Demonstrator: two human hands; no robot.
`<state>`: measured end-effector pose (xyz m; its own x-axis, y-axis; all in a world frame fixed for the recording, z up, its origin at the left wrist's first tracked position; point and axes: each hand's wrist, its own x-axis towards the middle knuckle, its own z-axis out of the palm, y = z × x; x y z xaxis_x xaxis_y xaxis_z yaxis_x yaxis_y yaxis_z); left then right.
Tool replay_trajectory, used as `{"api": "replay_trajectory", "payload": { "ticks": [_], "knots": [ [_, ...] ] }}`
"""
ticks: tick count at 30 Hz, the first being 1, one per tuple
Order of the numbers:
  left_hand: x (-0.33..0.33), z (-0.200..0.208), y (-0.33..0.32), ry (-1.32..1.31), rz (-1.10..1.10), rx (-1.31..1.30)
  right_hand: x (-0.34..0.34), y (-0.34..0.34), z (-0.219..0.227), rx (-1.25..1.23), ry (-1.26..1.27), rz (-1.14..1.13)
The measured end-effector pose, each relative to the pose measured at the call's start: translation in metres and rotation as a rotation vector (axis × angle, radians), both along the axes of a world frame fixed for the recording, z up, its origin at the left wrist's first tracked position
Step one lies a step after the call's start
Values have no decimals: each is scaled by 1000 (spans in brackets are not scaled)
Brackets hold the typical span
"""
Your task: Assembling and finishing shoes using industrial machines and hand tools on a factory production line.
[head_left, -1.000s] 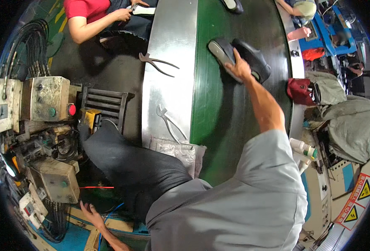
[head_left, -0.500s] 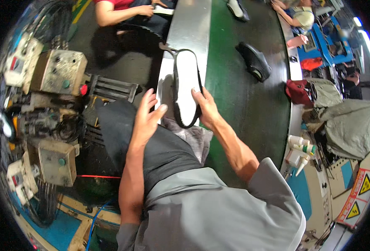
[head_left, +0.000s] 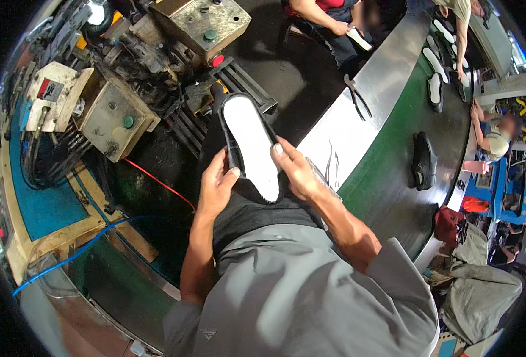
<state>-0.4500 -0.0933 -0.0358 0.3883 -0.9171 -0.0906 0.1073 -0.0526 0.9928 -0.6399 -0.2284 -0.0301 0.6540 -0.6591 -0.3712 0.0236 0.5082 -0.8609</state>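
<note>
From my remote seat: shoe [head_left: 250,146] at frame centre, above the lap, white underside facing the camera, dark edge around it. Left hand [head_left: 214,189] closed on its left side, right hand [head_left: 299,174] gripping the right, thumb on the edge. Step in hand, as I judge it: steadying and orienting the shoe. Next move seems to call for keeping both grips firm while adjusting its angle. Long axis steep, slanting from upper left to lower right; broader end, probably toe, points up-frame and slightly left. Another shoe [head_left: 424,160] lies on the belt [head_left: 377,156], right of frame.
</note>
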Motion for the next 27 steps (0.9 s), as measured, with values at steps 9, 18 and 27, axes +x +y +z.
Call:
{"api": "replay_trajectory", "payload": {
  "ticks": [9, 18, 27],
  "knots": [
    [60, 52, -34, 316, -12, -90, 5, 10, 46, -757, 251, 361],
    [59, 61, -41, 108, -59, -58, 58, -26, 68, -800, 249, 419],
    [51, 52, -40, -249, 72, -55, 59, -19, 64, -905, 137, 297]
  ]
}}
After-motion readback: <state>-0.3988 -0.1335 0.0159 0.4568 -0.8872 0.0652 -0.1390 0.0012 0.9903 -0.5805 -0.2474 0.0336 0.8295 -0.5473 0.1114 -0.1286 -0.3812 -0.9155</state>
